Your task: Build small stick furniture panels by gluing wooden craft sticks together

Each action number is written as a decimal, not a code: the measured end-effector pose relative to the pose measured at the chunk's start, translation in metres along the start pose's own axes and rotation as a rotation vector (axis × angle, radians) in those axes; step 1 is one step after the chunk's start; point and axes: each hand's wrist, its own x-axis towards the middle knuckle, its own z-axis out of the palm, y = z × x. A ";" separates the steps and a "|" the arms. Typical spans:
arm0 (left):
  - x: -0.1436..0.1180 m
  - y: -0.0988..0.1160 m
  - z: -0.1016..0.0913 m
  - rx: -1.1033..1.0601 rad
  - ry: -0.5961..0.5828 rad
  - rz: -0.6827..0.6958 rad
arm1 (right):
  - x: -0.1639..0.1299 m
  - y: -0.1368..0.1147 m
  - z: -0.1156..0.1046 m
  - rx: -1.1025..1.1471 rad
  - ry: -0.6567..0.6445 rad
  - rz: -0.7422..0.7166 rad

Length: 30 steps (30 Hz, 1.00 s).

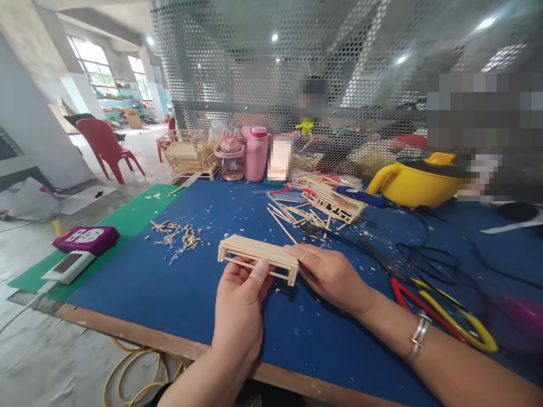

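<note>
Hands: left hand (240, 305) and right hand (333, 277) pinch stick frame (258, 255) above counter (169, 282); excess squeeze could snap its thin glued rails.

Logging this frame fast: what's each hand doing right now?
Left hand: closed on the small wooden stick frame, thumb on top.
Right hand: fingers gripping the frame's right end.
</note>
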 end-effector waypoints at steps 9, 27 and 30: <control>-0.002 0.002 -0.002 0.030 0.002 0.020 | -0.001 -0.001 0.000 0.017 -0.017 0.013; -0.007 0.011 0.003 0.012 0.072 0.010 | 0.000 0.000 0.001 -0.004 0.025 -0.039; -0.006 0.013 0.003 -0.017 0.093 -0.025 | 0.001 -0.001 0.001 0.014 0.026 -0.036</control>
